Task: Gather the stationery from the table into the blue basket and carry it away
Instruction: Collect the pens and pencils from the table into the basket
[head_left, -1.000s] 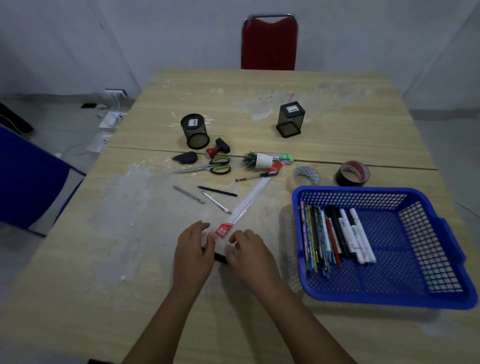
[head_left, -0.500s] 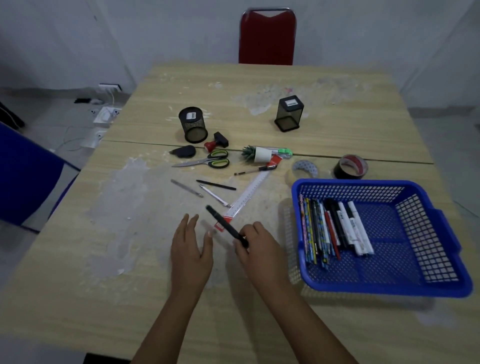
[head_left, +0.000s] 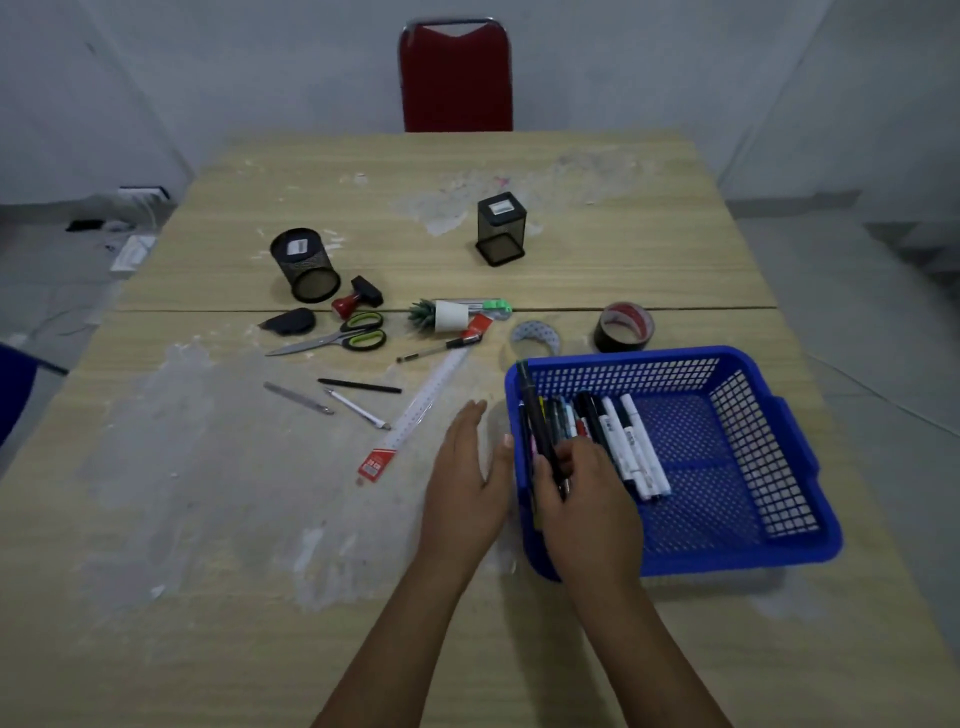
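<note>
Head view shows the blue basket (head_left: 727, 467) on the right part of the bench (head_left: 208, 571), near the person. Inside it, along the left wall, a row of pens and markers (head_left: 623, 441) already lies side by side. The right hand (head_left: 582, 499) is over this left side of the basket; its fingers (head_left: 558, 470) are curled around a black pen (head_left: 537, 426), which points away from the person and lies over the basket's left rim. The left hand (head_left: 467, 478) is just beside the basket, flat, with straight fingers, and it holds nothing.

I judge the task is perhaps half done. This pen is about to join the row, but many things wait outside: a ruler (head_left: 421, 410), a black pencil (head_left: 358, 386), a white pen (head_left: 358, 410), a metal tool (head_left: 298, 398), scissors (head_left: 337, 340), another pen (head_left: 441, 349), a stamp (head_left: 358, 296), a small black thing (head_left: 291, 322), a white pot with a toy plant (head_left: 441, 316), two tape rolls (head_left: 623, 327) behind the basket, a round mesh cup (head_left: 304, 265) and a square mesh cup (head_left: 501, 228). Carrying the basket away is not yet started.

The bench is pale wood with a seam across it and many whitish worn patches. Behind its far edge stands a red chair (head_left: 457, 78) against a plain grey wall. On the floor at the left some cables and a power strip (head_left: 132, 252) are seen, but dimly.
</note>
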